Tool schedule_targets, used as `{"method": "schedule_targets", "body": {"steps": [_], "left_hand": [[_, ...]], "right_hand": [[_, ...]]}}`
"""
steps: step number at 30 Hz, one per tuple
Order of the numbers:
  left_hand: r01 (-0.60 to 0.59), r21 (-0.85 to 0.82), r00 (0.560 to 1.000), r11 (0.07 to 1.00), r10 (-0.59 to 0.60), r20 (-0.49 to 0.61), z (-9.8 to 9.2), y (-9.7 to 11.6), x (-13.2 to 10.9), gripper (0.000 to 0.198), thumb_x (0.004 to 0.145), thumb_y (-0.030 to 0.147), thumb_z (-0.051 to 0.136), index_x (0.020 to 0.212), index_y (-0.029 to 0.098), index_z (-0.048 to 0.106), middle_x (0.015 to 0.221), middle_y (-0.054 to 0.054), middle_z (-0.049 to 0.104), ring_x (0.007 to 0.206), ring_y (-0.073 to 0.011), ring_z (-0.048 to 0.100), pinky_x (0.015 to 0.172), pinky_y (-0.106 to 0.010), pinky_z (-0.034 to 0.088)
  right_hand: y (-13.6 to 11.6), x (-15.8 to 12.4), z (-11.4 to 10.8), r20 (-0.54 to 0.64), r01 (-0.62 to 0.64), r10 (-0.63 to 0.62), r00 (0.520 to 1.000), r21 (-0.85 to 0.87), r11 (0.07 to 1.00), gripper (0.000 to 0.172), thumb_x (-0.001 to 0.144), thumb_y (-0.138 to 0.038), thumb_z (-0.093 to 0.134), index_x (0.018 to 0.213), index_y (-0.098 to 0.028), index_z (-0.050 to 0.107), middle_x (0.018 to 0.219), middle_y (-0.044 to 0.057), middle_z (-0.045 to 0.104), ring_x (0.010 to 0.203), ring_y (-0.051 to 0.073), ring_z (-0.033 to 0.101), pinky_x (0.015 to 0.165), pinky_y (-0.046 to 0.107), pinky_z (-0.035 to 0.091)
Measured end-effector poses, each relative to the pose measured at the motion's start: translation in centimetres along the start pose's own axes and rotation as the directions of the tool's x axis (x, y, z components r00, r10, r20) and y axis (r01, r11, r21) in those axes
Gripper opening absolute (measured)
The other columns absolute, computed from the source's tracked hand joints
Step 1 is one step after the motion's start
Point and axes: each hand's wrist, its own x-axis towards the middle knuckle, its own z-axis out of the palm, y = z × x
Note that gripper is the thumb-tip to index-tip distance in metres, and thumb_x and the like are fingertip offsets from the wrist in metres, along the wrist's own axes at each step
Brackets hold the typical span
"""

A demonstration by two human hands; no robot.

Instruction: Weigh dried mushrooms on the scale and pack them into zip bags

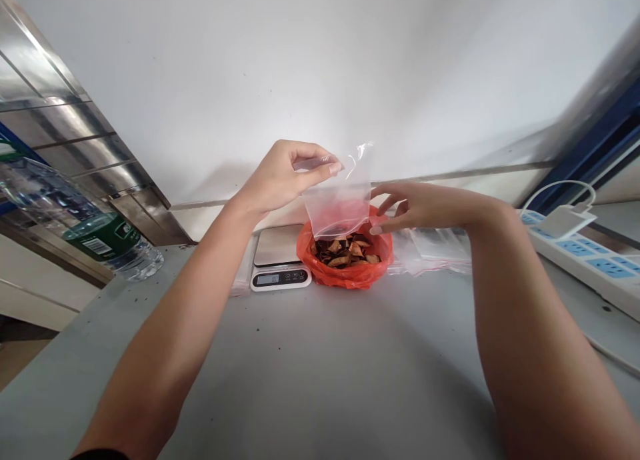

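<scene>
My left hand pinches a clear plastic zip bag between thumb and fingers. The bag hangs above a red plastic bag whose mouth is spread wide. Inside the red bag lie brown dried slices, partly hidden behind the clear bag. At the clear bag's right edge is my right hand, its fingers apart and curved over the red bag's rim; I see nothing held in it. A small digital scale with a steel plate and lit display stands left of the red bag.
More clear bags lie right of the red bag, and a stack of bags sits beside the scale. A large plastic bottle stands at the left. A white power strip with a plugged-in charger is at the right, before the wall.
</scene>
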Motion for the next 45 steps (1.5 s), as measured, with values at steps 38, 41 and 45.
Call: {"method": "schedule_targets", "body": {"steps": [38,41,45], "left_hand": [[0.743,0.12,0.667,0.658,-0.714,-0.213,-14.1,-11.9,-12.0,0.032,0.083,0.046,0.079,0.064,0.021,0.072,0.073,-0.007,0.076,0.065,-0.0193,0.071,0.061,-0.026,0.054],[0.823,0.089,0.568,0.561,-0.815,-0.119,-15.3,-13.2,-13.5,0.036,0.078,0.053,0.082,0.063,0.022,0.071,0.067,-0.009,0.076,0.063,-0.0244,0.074,0.058,-0.029,0.057],[0.866,0.018,0.499,0.5,-0.866,0.014,-15.0,-14.1,-14.7,0.04,0.08,0.061,0.078,0.066,0.024,0.073,0.072,-0.012,0.079,0.072,-0.0286,0.078,0.063,-0.033,0.061]], "right_hand": [[-12.4,6.0,10.7,-0.576,0.446,-0.304,0.759,0.119,0.887,0.023,0.095,-0.033,0.063,0.095,-0.02,0.082,0.095,0.009,0.078,0.081,0.023,0.069,0.074,0.034,0.053],[-15.7,7.1,14.0,-0.412,0.572,-0.603,0.683,-0.211,0.793,0.029,0.101,-0.023,0.054,0.096,-0.018,0.083,0.101,0.012,0.079,0.084,0.022,0.069,0.071,0.032,0.049],[-19.3,6.9,18.4,0.046,0.644,-0.694,0.719,-0.42,0.64,0.032,0.105,-0.015,0.051,0.101,-0.016,0.083,0.103,0.015,0.079,0.096,0.025,0.07,0.063,0.032,0.041]]}}
